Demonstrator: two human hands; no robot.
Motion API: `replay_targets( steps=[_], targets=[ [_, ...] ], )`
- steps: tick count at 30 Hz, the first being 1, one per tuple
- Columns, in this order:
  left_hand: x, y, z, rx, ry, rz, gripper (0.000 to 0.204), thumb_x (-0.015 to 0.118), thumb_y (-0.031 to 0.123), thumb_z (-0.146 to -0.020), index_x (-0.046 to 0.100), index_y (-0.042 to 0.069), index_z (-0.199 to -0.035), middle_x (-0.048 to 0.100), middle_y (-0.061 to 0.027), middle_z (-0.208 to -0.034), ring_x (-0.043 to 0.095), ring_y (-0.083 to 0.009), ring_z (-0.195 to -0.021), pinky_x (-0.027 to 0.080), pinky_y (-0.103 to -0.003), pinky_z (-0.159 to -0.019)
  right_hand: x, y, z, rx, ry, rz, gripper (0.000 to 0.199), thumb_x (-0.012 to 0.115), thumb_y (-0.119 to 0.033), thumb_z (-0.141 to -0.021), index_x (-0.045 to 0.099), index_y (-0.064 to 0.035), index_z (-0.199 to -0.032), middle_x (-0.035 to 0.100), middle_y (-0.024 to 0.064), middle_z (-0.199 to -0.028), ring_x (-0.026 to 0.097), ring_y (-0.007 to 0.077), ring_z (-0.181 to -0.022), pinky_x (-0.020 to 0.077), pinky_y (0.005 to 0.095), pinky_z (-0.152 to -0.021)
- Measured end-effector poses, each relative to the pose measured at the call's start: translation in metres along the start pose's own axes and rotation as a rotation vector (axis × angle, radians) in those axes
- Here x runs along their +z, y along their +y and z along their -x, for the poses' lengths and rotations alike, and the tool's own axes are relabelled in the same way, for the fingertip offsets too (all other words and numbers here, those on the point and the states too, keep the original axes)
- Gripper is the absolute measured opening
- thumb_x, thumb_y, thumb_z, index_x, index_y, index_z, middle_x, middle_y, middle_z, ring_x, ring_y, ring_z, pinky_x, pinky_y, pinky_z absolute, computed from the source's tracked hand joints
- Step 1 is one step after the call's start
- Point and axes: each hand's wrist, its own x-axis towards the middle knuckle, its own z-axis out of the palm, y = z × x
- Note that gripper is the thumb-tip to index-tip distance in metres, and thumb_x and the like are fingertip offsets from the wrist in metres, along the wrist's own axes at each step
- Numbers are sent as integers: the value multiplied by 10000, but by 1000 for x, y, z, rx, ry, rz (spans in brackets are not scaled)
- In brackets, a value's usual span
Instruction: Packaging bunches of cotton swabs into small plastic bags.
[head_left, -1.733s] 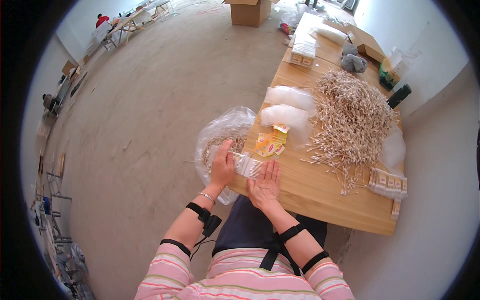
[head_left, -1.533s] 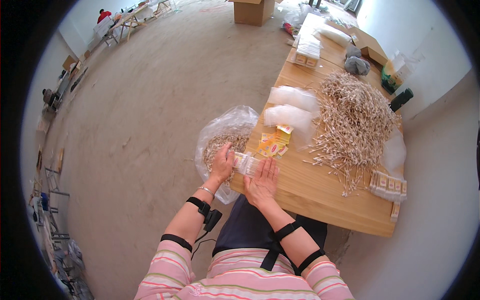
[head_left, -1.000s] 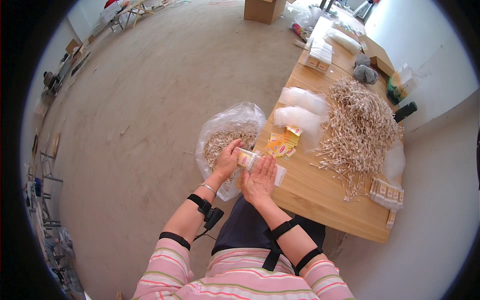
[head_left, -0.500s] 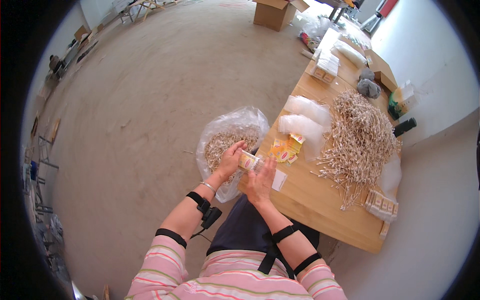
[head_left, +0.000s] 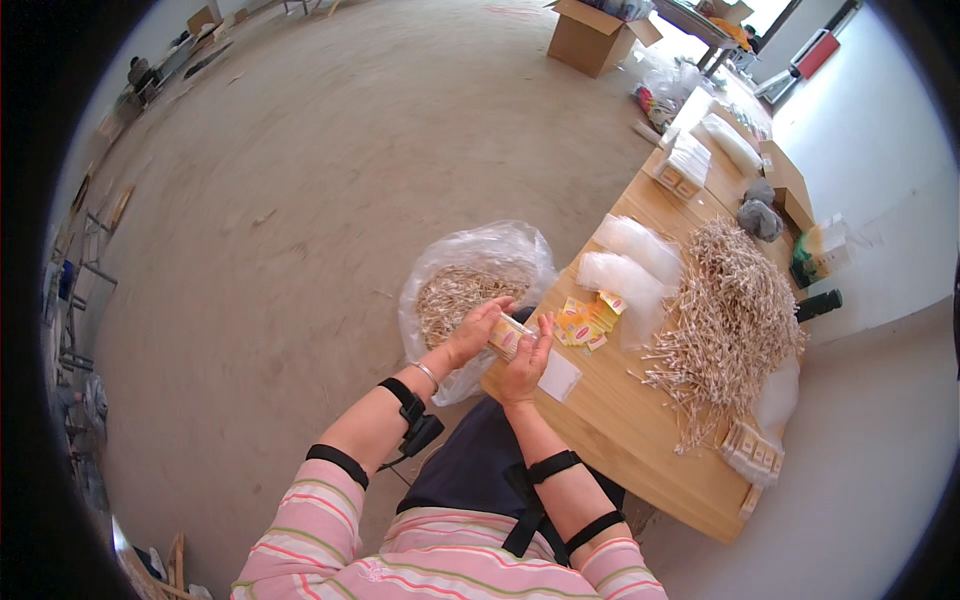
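Right hand (head_left: 525, 368) turned upright, swab packet (head_left: 506, 337) between it and left hand (head_left: 472, 335)

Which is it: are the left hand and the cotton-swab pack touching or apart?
Touching: the head view shows the left hand holding the left end of the cotton-swab pack, no gap visible.

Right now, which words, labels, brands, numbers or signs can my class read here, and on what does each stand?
None can be read.
Swab pack between the left hand and right hand: label too small.
Yellow cards: reddish marks, too small.
Near packs, lower right: labels too small.
Far packs, upper right: labels too small.
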Motion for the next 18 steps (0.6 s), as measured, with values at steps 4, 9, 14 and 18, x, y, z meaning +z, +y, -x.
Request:
replay_targets(
  steps=[4,9,14,18],
  targets=[
    [1,-3,0,54,-13,-48,415,349,215,-997,392,9,-1354,499,-126,-1310,461,-183,-1210,377,-305,-1025,8,2,-1,16,8,-64,505,400,-207,-915,348,98,-1314,253,220,-1471,218,332,-1383,177,387,-1116],
    [2,-7,1,89,7,-25,432,345,256,-1002,410,-16,-1331,513,-135,-1272,483,-187,-1174,368,-288,-1013,12,3,-1,-17,-17,-13,483,403,-183,-911,357,95,-1304,246,220,-1474,206,341,-1387,177,408,-1116],
    [-4,-27,-2,149,188,-194,490,393,311,-984,379,-17,-1346,491,-151,-1303,465,-212,-1210,354,-299,-1026,15,1,0,-24,-39,152,426,422,-81,-878,389,67,-1275,275,241,-1451,217,375,-1377,183,431,-1120],
    [-15,-63,14,33,687,-289,543,474,412,-949,440,-5,-1295,523,-124,-1251,471,-168,-1179,370,-295,-990,18,12,0,-101,-22,278,403,418,-17,-853,412,47,-1251,318,251,-1418,239,398,-1360,199,450,-1118]
  ],
)
